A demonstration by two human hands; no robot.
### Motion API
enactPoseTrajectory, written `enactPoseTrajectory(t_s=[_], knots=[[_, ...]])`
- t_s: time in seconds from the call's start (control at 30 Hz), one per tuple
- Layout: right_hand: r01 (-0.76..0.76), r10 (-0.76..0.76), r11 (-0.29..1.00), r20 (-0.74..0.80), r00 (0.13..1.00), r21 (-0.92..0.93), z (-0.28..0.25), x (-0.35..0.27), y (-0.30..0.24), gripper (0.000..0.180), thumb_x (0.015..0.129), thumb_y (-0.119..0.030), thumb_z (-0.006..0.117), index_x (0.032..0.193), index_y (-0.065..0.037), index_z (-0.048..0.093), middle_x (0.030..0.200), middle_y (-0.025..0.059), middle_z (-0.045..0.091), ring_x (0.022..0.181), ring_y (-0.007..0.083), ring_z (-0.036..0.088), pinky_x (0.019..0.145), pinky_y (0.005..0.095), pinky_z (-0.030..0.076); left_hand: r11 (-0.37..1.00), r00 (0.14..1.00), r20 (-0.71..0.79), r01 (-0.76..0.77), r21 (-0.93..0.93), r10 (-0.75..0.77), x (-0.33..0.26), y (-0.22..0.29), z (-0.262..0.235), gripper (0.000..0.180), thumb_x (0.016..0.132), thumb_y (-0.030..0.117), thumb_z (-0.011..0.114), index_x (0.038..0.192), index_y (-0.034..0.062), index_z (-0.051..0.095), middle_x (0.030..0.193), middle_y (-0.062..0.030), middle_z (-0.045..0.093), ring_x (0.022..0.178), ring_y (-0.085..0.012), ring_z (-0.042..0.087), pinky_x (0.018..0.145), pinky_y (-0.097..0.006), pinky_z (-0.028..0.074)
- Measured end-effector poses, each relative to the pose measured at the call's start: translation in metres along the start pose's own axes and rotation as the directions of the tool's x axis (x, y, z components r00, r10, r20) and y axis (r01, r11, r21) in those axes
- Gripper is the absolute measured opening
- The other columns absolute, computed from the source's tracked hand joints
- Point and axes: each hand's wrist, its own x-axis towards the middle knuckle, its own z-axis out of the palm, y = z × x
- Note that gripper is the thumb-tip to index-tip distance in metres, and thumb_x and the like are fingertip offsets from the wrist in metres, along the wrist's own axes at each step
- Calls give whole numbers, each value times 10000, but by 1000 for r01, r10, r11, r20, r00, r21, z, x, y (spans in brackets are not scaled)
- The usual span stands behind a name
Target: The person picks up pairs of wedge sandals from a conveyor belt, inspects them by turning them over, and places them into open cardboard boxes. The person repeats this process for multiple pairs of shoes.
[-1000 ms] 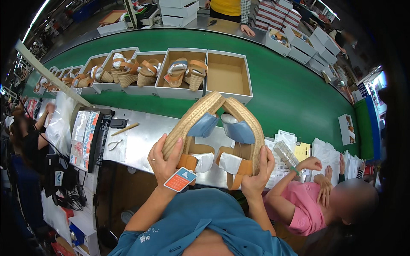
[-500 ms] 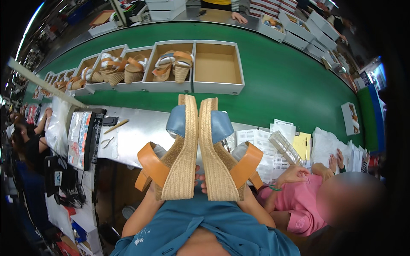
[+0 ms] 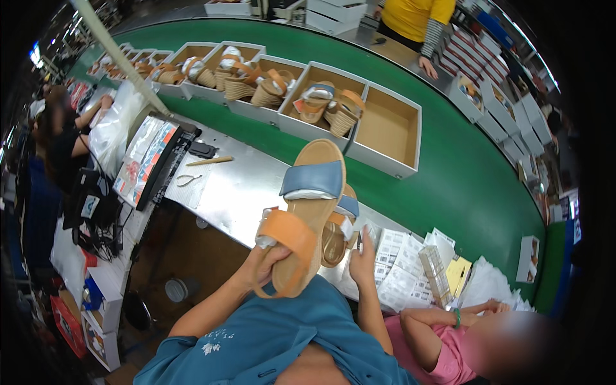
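Observation:
I hold a pair of wedge sandals with blue toe straps, orange ankle straps and woven jute soles above the near edge of a metal worktable. My left hand grips the heel end of the front sandal, whose footbed faces up. The second sandal sits just behind and to the right of it, mostly hidden. My right hand rests against that sandal's side, fingers upright.
A green conveyor carries a row of white boxes with sandals and one empty box. Printed sheets, pliers and a stick lie on the table. A person in pink sits at my right.
The sandals have been turned from soles facing me to footbeds up, and now stand staggered rather than side by side. The boxes on the conveyor have shifted to the right.

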Motion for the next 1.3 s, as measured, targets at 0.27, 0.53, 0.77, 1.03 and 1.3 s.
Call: enactPoseTrajectory(t_s=[0.27, 0.53, 0.77, 1.03, 1.3], knots=[[-639, -71, -156, 637, 768, 753, -3, 18, -83, 742, 932, -469, 539, 1442, 19, 312, 1389, 259, 464, 1216, 386, 524, 1018, 469, 454, 483, 823, 533, -555, 677, 197, -5, 51, -5, 512, 835, 185, 743, 1295, 51, 563, 1291, -129, 570, 1174, -245, 550, 1015, -354, 420], [-644, -397, -279, 525, 753, 712, 32, 1, -114, 667, 995, -539, 360, 1520, -162, 197, 1227, 179, 559, 1163, 352, 553, 1039, 559, 399, 278, 729, -255, 93, 956, 635, 20, 39, -202, 297, 876, 172, 647, 1127, 14, 658, 1082, -178, 660, 991, -330, 633, 866, -381, 500], [-809, -524, -161, 646, 555, 565, 41, -1, -76, 646, 1004, -570, 287, 1539, -236, 145, 1433, 153, 443, 1327, 335, 429, 1151, 515, 271, 17, 457, -191, 358, 934, 869, 44, 76, -324, 261, 865, 171, 638, 1107, 73, 651, 1099, -114, 636, 1068, -327, 552, 949, -440, 400], [-635, -308, -142, 576, 757, 759, 52, -19, -82, 737, 935, -414, 575, 1516, -112, 238, 1324, 216, 484, 1221, 348, 518, 1071, 540, 387, 36, 382, -183, 361, 932, 906, 59, 74, -354, 175, 799, 224, 735, 932, 113, 710, 1034, -40, 621, 1063, -262, 523, 961, -427, 354], [-577, -173, -437, 565, 807, 690, 63, -26, -141, 829, 888, -473, 584, 1548, -266, 126, 1322, 264, 474, 1190, 406, 530, 1089, 586, 356, -45, 434, -131, 373, 927, 891, 62, 91, -360, 82, 794, 147, 694, 810, 66, 697, 935, -99, 675, 903, -329, 609, 818, -419, 477]])
